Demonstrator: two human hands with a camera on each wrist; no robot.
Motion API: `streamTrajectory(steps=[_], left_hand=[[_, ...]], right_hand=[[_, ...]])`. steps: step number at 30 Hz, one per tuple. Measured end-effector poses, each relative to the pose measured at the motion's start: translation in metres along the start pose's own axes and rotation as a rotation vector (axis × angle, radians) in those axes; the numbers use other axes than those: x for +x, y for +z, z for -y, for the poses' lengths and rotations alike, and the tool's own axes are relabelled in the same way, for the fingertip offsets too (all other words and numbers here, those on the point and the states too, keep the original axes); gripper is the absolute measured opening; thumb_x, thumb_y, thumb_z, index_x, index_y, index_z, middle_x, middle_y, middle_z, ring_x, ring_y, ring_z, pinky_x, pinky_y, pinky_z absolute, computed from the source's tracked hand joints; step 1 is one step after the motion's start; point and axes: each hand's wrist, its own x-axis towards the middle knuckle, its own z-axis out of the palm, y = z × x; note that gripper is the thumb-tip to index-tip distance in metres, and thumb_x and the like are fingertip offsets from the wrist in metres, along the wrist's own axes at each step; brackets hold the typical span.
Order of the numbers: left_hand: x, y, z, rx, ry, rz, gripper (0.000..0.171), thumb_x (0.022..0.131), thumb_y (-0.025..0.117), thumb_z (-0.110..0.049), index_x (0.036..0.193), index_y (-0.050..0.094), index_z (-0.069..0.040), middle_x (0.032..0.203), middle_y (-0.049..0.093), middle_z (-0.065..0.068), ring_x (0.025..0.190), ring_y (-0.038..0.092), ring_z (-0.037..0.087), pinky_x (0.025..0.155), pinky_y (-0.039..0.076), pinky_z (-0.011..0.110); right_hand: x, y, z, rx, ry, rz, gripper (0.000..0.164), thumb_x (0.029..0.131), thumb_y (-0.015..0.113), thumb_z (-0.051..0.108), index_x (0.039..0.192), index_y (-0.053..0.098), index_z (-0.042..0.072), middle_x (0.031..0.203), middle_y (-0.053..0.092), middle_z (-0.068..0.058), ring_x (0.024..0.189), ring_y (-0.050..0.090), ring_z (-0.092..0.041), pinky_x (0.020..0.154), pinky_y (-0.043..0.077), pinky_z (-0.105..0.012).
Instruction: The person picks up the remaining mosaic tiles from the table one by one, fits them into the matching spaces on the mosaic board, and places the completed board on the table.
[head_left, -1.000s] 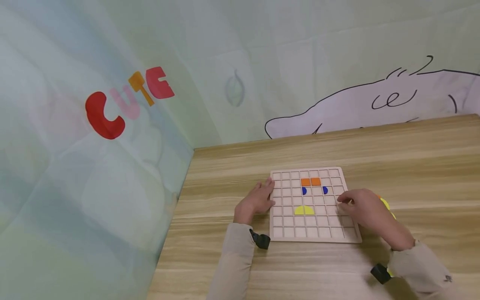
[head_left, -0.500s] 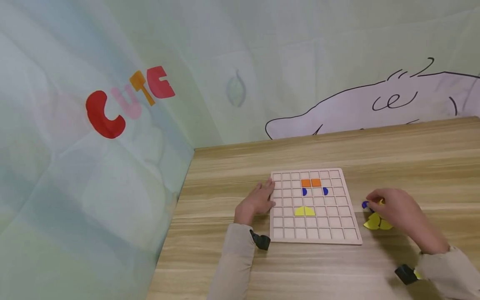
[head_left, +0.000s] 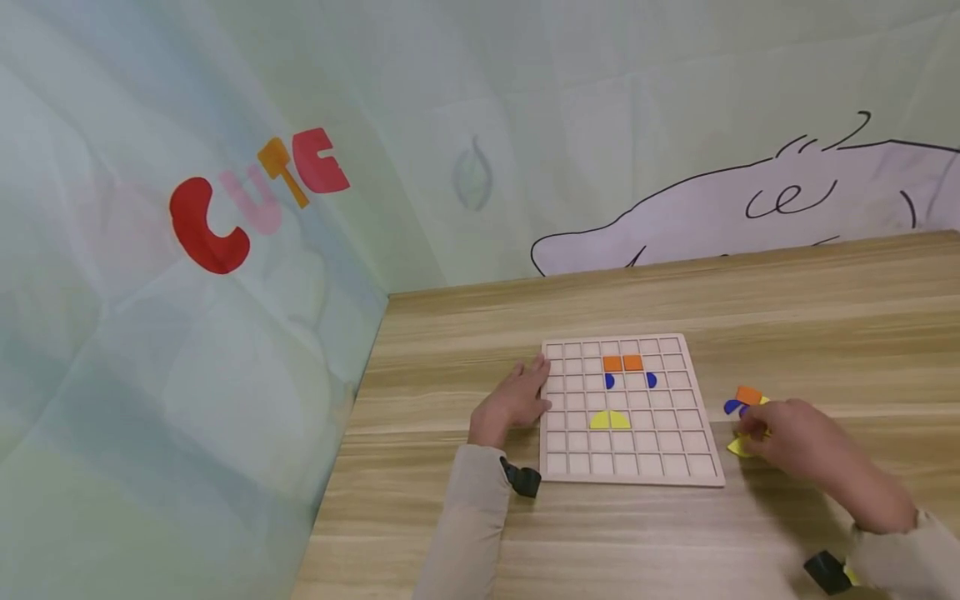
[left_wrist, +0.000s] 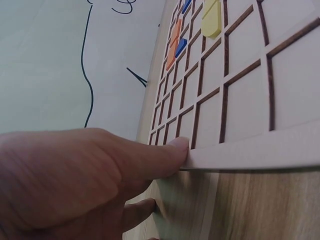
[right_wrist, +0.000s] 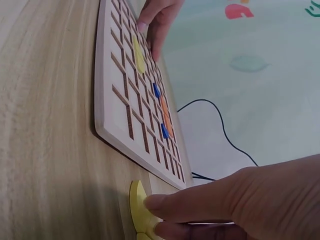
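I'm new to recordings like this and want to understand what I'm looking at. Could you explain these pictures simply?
There is no machine at work here, just a person's bare left hand and right hand. The head view comes from a camera worn on the head, looking forward and down. The other two come from wrist cameras, each looking at its own hand's work.

On the wood-grain table lies a gridded board. On it are two orange squares, two blue half-rounds and two yellow pieces forming a dome. Loose orange, blue and yellow pieces lie to its right.

The left hand touches the board's left edge. The right hand's thumb and fingers are at a loose yellow piece; whether they pinch it is unclear.
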Motion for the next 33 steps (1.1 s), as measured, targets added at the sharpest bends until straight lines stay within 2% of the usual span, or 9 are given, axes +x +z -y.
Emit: streamTrajectory(steps=[9,15,22,28,33], left_hand=[[0.001,0.0,0.0,-0.003,0.002,-0.003,0.063,0.1,0.048,-0.021,0.154,0.017,-0.012,0.162,0.006,0.0,0.149,0.005,0.03,0.121,0.013,0.042],[0.0,0.001,0.0,-0.005,0.005,0.0,0.063,0.1,0.048,-0.021,0.154,0.016,-0.012,0.162,0.006,0.0,0.149,0.005,0.03,0.121,0.013,0.041],[0.001,0.003,0.0,-0.004,0.004,-0.007,0.063,0.1,0.049,-0.021,0.154,0.017,-0.012,0.162,0.007,-0.001,0.149,0.005,0.03,0.121,0.013,0.041],[0.001,0.003,0.0,-0.01,0.006,-0.006,0.063,0.1,0.049,-0.021,0.154,0.018,-0.012,0.162,0.007,-0.001,0.149,0.005,0.03,0.121,0.014,0.041],[0.0,0.001,0.0,-0.012,0.004,-0.008,0.063,0.1,0.049,-0.021,0.154,0.018,-0.013,0.162,0.007,-0.001,0.149,0.005,0.03,0.121,0.014,0.042]], right_hand=[[-0.004,0.007,0.001,-0.062,-0.048,-0.068,0.011,0.072,0.078,0.011,0.075,0.068,0.012,0.066,0.057,0.008,0.061,0.047,-0.011,0.056,0.042,-0.029],[-0.005,0.011,0.002,-0.049,-0.08,-0.074,0.015,0.068,0.08,0.008,0.078,0.069,0.012,0.068,0.055,0.008,0.063,0.046,-0.009,0.057,0.042,-0.029],[-0.005,0.012,0.005,-0.051,-0.064,-0.067,0.018,0.068,0.081,0.009,0.08,0.069,0.013,0.07,0.055,0.009,0.066,0.046,-0.01,0.059,0.042,-0.029],[-0.008,0.015,0.007,-0.035,-0.045,-0.107,0.018,0.07,0.08,0.01,0.08,0.066,0.014,0.071,0.056,0.009,0.066,0.047,-0.009,0.059,0.041,-0.028],[-0.011,0.016,0.012,-0.039,-0.018,-0.14,0.02,0.071,0.08,0.011,0.078,0.061,0.013,0.068,0.053,0.008,0.063,0.044,-0.011,0.056,0.037,-0.026]])
